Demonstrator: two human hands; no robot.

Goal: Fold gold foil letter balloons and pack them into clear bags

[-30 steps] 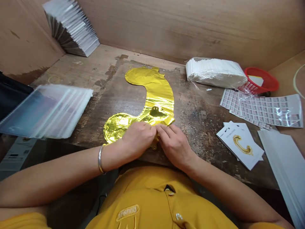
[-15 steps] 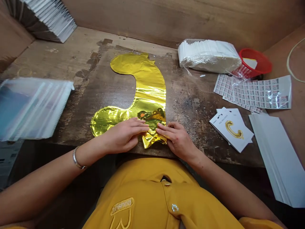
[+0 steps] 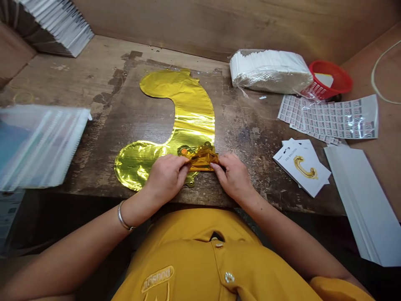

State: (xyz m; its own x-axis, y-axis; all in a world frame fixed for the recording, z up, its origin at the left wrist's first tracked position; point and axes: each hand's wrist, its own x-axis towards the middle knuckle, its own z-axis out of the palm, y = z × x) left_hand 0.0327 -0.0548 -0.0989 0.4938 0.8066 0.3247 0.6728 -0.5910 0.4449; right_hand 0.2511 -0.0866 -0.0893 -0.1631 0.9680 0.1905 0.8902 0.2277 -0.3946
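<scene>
A flat gold foil balloon [image 3: 196, 113] in a curved C shape lies on the worn wooden table. Its near right edge is folded up and over, showing a darker, orange-gold strip. My left hand [image 3: 167, 173] pinches the left end of that fold between thumb and fingers. At the fold's right end, my right hand [image 3: 233, 173] grips the foil the same way. The balloon's rounded lower left lobe rests flat beside my left wrist, and its upper lobe stretches away from me.
Clear plastic sleeves [image 3: 40, 146] lie at left. On the right are printed cards [image 3: 302, 167], sticker sheets [image 3: 332, 115], a stack of white paper strips [image 3: 360, 200], a bagged white stack [image 3: 271, 71] and a red basket [image 3: 335, 79]. Bundled cards [image 3: 59, 25] stand back left.
Both hands have gone from lying flat on the balloon's near edge to pinching it. The near foil edge has been folded up and away from me.
</scene>
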